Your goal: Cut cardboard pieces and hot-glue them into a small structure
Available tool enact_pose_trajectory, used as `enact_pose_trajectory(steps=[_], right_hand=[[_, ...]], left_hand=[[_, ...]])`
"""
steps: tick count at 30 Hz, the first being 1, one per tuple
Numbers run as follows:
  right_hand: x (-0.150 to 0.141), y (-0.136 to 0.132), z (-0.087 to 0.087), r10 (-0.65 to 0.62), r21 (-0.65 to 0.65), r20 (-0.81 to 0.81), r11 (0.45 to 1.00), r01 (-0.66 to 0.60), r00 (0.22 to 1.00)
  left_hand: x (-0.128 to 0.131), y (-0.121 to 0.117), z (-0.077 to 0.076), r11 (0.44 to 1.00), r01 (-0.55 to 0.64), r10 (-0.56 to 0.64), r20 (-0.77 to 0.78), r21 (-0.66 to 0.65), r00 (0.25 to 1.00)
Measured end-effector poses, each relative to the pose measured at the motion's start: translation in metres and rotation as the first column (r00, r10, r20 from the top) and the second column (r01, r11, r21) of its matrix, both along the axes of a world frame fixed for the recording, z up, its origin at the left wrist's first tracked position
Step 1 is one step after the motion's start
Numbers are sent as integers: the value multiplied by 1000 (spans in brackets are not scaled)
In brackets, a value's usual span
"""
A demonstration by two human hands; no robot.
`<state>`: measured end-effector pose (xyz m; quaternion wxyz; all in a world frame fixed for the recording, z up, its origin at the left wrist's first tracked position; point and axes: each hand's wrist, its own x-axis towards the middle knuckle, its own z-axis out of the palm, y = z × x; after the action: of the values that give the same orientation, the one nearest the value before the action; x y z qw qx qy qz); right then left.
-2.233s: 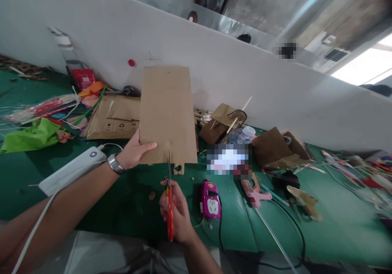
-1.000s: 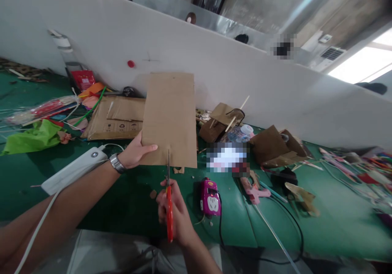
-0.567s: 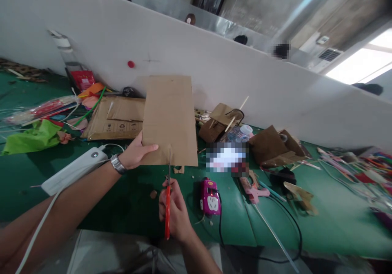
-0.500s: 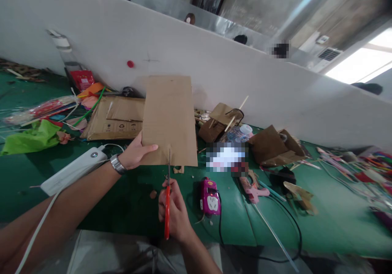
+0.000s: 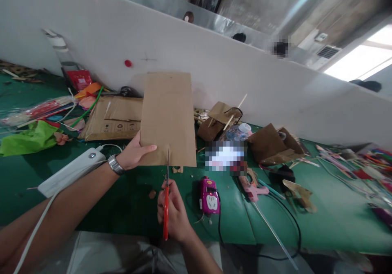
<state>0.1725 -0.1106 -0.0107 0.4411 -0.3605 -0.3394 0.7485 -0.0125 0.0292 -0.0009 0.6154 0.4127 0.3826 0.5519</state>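
Observation:
A flat rectangular cardboard piece [image 5: 168, 110] is held up by my left hand [image 5: 134, 153] at its lower left edge, thumb on the front face and the other fingers hidden behind. Around the orange handles of a pair of scissors [image 5: 166, 208], my right hand [image 5: 175, 210] is closed. The blades point away from me and overlap the lower edge of the cardboard near its middle. A small cardboard scrap [image 5: 177, 169] lies on the table just below that edge.
Left of my hands lies a white power bank [image 5: 72, 172] with a cable. To the right are a purple power socket [image 5: 210, 196], a pink glue gun [image 5: 252, 189] with its stick and black cord, and cardboard boxes [image 5: 271, 143]. A white partition [image 5: 260, 86] stands behind the green table [image 5: 232, 229].
The whole view has shifted slightly. Both hands keep their holds, and the scissors stay at the cardboard's lower edge with no clear movement relative to it.

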Motion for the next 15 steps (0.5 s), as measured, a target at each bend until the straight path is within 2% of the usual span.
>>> enact_pose_trajectory(steps=[6, 15], right_hand=[[1, -3, -5, 4, 4, -29, 1000, -4, 1000], [8, -17, -10, -2, -9, -29, 1000, 2, 1000]], left_hand=[[-1, 0, 0, 1000, 1, 0, -46, 19, 999], [-2, -8, 6, 988, 64, -43, -152, 138, 987]])
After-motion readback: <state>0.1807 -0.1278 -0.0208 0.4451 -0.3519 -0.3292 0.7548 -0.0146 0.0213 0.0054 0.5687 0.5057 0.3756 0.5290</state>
